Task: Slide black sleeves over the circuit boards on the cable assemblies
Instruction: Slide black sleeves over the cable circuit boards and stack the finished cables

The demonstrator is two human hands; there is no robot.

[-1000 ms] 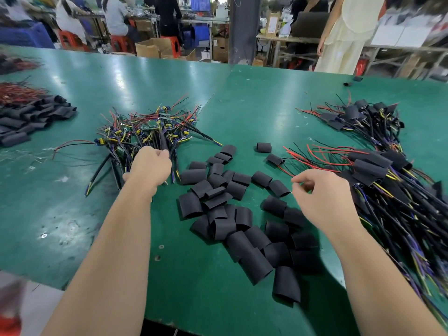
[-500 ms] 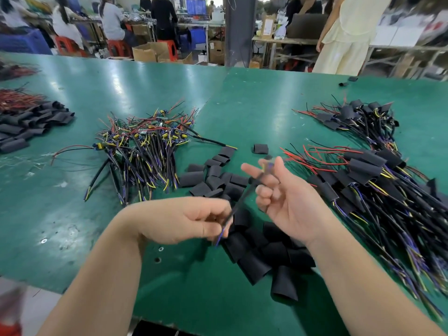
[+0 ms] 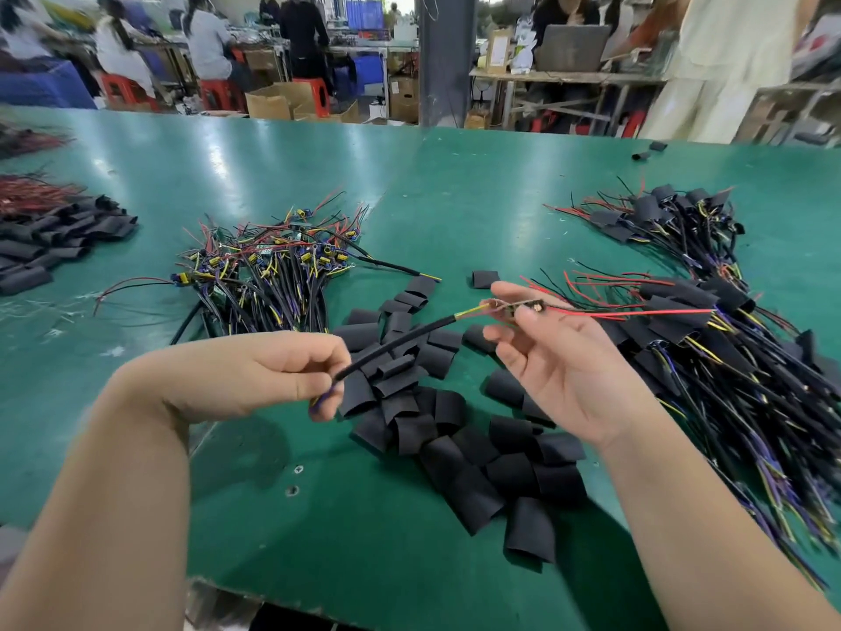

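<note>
- The left grip hangs just left of the sleeve pile, fingers curled. Thumb and forefinger pinch the lower end of one cable assembly.
- That cable assembly slants up and to the right, lifted above the sleeve pile, and its black jacket gives way to thin yellow and red wires.
- The right grip sits over the pile's right edge, palm up, fingertips pinching the small circuit board at the cable's upper end. Its lower fingers are loosely spread.
- The board is uncovered, and red leads trail off past it to the right.
- The sleeve pile itself lies on the green counter: short flattened black tubes, overlapping each other.
- Behind and left of the pile there's a bundle of bare assemblies, coloured wires fanned out.
- Right of the pile is a big heap of sleeved assemblies, black covers showing among the wires.
- Far left of the pile, another stack of sleeves lies at the frame edge.
</note>
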